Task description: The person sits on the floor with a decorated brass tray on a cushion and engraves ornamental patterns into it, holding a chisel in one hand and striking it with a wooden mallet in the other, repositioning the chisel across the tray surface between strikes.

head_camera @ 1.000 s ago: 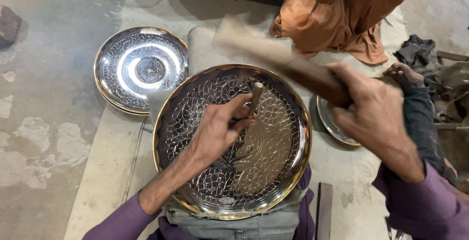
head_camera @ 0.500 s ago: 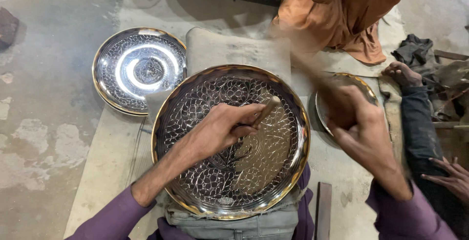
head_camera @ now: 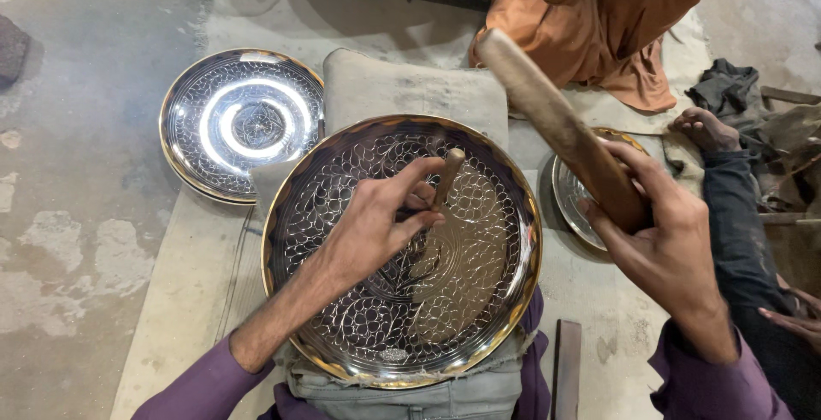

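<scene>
Silver, gold-rimmed tray (head_camera: 479, 300) bears leafy engraving; orange cloth (head_camera: 616, 35) behind.

The big engraved tray (head_camera: 479, 300) fills the middle, and the left hand (head_camera: 376, 223) with its upright punch (head_camera: 446, 179) blocks the centre of it. The right hand (head_camera: 663, 236) holds a wooden mallet (head_camera: 556, 125) slanting over the tray's right rim, closing that side. A second tray (head_camera: 244, 125) lies at upper left, a small dish (head_camera: 569, 193) at right. The bare floor (head_camera: 77, 240) to the left gives open passage.
</scene>
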### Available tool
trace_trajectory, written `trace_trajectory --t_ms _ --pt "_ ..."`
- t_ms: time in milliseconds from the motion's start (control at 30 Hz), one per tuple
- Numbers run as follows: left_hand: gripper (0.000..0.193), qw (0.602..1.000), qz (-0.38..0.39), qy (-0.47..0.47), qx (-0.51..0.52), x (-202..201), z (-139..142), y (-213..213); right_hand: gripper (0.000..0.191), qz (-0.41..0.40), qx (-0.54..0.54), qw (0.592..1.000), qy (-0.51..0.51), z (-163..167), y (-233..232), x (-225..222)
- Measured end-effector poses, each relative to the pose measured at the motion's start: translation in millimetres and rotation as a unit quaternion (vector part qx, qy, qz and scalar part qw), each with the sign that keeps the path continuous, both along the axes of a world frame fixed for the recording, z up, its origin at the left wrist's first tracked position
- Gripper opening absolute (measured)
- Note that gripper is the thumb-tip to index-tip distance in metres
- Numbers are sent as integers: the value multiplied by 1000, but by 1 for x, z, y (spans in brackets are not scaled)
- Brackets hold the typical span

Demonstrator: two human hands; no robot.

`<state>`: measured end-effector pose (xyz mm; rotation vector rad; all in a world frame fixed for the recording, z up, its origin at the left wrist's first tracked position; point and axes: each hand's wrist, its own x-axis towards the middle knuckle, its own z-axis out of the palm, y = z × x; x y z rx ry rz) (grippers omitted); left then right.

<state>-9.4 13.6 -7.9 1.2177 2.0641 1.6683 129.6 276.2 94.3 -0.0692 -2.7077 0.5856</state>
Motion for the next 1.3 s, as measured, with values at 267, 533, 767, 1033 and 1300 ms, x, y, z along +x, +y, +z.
trace_trajectory --t_ms 267,533,767,1033,1300 --pt "59 1000 -3 19 15 1 -7 3 66 12 24 1000 0 19 -5 -14" --pt "55 1000 -22 19 3 1 -4 3 64 -23 176 980 -91 10 10 -19" --pt "56 997 -42 3 -59 -4 0 5 60 -65 93 990 -87 -1 10 -5" --pt "60 995 -85 57 -19 -7 1 7 61 -39 -27 999 1 -21 -1 15" --pt "44 991 107 20 76 9 19 -41 46 -103 -52 992 -43 -53 9 40"
